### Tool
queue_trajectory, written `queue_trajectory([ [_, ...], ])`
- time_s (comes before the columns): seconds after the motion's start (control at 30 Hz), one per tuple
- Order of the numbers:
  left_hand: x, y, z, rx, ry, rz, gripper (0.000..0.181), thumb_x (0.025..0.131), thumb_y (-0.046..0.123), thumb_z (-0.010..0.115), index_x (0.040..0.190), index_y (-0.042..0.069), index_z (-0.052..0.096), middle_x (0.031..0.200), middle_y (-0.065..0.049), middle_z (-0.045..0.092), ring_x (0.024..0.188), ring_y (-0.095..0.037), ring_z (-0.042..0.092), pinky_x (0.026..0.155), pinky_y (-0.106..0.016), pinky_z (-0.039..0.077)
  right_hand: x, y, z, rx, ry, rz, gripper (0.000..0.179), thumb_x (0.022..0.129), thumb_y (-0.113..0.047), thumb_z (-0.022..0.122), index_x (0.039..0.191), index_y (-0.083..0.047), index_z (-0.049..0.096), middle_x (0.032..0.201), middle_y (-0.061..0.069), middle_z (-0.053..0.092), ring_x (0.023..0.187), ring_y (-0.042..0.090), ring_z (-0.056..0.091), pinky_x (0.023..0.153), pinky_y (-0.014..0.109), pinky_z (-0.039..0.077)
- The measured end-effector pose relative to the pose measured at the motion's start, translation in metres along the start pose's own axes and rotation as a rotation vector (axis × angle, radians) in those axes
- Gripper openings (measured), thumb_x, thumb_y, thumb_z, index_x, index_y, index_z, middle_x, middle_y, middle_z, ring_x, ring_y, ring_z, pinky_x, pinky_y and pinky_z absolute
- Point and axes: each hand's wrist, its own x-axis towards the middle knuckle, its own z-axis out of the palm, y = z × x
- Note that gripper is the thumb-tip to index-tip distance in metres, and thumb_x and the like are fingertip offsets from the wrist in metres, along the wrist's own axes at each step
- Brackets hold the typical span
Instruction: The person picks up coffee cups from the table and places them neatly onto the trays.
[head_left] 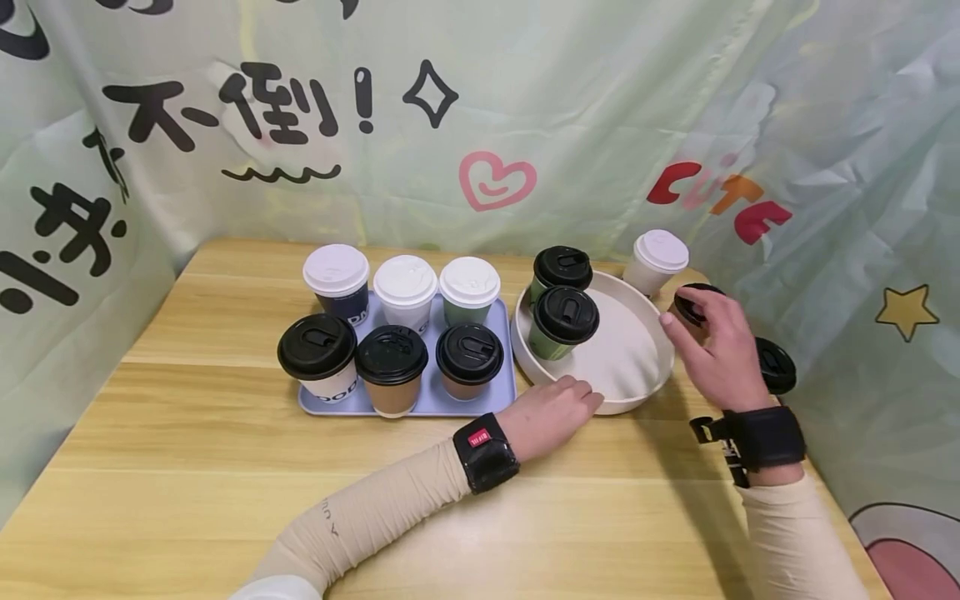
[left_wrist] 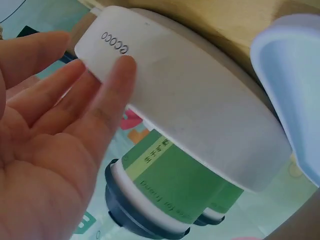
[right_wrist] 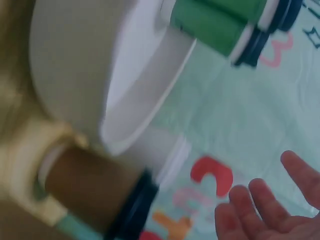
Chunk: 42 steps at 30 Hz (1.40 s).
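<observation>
My left hand (head_left: 551, 417) is at the front rim of a round white tray (head_left: 637, 392), its fingers loosely extended. In the left wrist view a fingertip overlaps the tray's side; whether it touches, I cannot tell. Two green paper cups (head_left: 551, 346) with black lids stand on the tray's left part. Beyond the tray's right rim, my right hand (head_left: 720, 354) hovers with fingers spread and holds nothing. Partly behind it is a brown cup (right_wrist: 92, 182) with a black lid. A white cup (head_left: 652, 262) stands behind the tray. Another black lid (head_left: 775, 365) shows right of this hand.
Left of the round tray lies a blue rectangular tray (head_left: 431, 406) with several lidded cups in two rows. White lids (head_left: 405, 279) are in the back row, black lids (head_left: 392, 354) in front. Printed cloth (head_left: 585, 125) hangs around the wooden table (head_left: 225, 467).
</observation>
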Motion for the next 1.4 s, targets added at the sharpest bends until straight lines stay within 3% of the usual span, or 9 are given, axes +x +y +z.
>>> queue_trajectory([
  [0.1,0.0,-0.001,-0.003,-0.004,-0.018,-0.041,0.015,0.101,0.008,0.06,0.109,0.01,0.072,0.098,-0.001,0.069,0.09,-0.015,0.064,0.076,-0.024,0.057,0.001,0.009,-0.015,-0.06,0.04,0.015,0.052,0.099,-0.025,0.068,0.139,0.005,0.056,0.138,0.033,0.049,0.132,0.053,0.037,0.106,0.068,0.027],
  [0.2,-0.001,-0.004,-0.008,0.021,-0.022,-0.093,0.012,0.098,0.009,0.062,0.099,0.009,0.074,0.089,-0.001,0.068,0.082,-0.016,0.064,0.071,-0.025,0.057,-0.001,0.018,-0.032,-0.133,0.022,0.111,0.057,0.097,-0.025,0.068,0.142,0.006,0.052,0.142,0.038,0.043,0.136,0.059,0.027,0.11,0.073,0.016],
  [0.3,-0.003,-0.009,-0.012,0.054,-0.034,-0.148,0.012,0.097,0.011,0.064,0.093,0.009,0.075,0.083,-0.002,0.068,0.079,-0.017,0.063,0.068,-0.027,0.056,-0.005,0.026,-0.049,-0.202,-0.06,0.27,0.069,0.099,-0.033,0.064,0.152,0.006,0.041,0.15,0.043,0.028,0.138,0.065,0.014,0.107,0.077,0.007],
  [0.43,-0.006,-0.016,-0.016,0.158,-0.069,-0.177,0.016,0.095,0.015,0.064,0.088,0.011,0.078,0.08,-0.001,0.07,0.081,-0.018,0.064,0.08,-0.032,0.051,-0.01,0.033,-0.063,-0.269,-0.162,0.422,0.085,0.099,-0.046,0.06,0.158,0.005,0.027,0.151,0.049,0.013,0.133,0.073,0.007,0.101,0.082,0.007],
  [0.6,-0.008,-0.017,-0.019,0.165,-0.147,-0.315,0.028,0.1,0.017,0.058,0.105,-0.001,0.079,0.115,-0.021,0.071,0.112,-0.031,0.066,0.089,-0.031,0.057,-0.015,0.041,-0.068,-0.296,-0.27,0.51,0.097,0.098,-0.058,0.06,0.161,0.003,0.019,0.151,0.052,0.007,0.128,0.076,0.011,0.093,0.082,0.02],
  [0.73,-0.006,-0.014,-0.019,-0.005,-0.223,-0.503,0.046,0.104,0.019,0.055,0.132,-0.017,0.06,0.147,-0.036,0.047,0.133,-0.041,0.055,0.069,-0.035,0.063,-0.016,0.052,-0.063,-0.281,-0.316,0.515,0.099,0.097,-0.059,0.061,0.16,0.005,0.019,0.149,0.053,0.01,0.127,0.075,0.017,0.088,0.081,0.029],
  [0.83,-0.005,-0.014,-0.017,-0.081,-0.252,-0.561,0.057,0.105,0.019,0.054,0.142,-0.022,0.043,0.153,-0.037,0.039,0.136,-0.039,0.053,0.064,-0.034,0.062,-0.016,0.059,-0.058,-0.28,-0.315,0.494,0.097,0.097,-0.058,0.061,0.158,0.007,0.023,0.144,0.054,0.018,0.125,0.075,0.02,0.09,0.08,0.03],
  [0.97,-0.005,-0.016,-0.016,-0.101,-0.271,-0.561,0.06,0.105,0.018,0.052,0.145,-0.024,0.035,0.155,-0.038,0.036,0.14,-0.038,0.049,0.061,-0.032,0.061,-0.015,0.062,-0.055,-0.289,-0.298,0.518,0.094,0.097,-0.056,0.062,0.157,0.008,0.026,0.143,0.053,0.021,0.124,0.075,0.021,0.09,0.079,0.029],
  [1.4,-0.005,-0.018,-0.016,-0.042,-0.273,-0.517,0.056,0.106,0.022,0.052,0.14,-0.022,0.046,0.153,-0.038,0.038,0.139,-0.039,0.05,0.066,-0.035,0.062,-0.016,0.063,-0.04,-0.288,-0.252,0.648,0.095,0.096,-0.047,0.063,0.155,0.012,0.019,0.139,0.057,0.019,0.124,0.075,0.023,0.093,0.077,0.032],
])
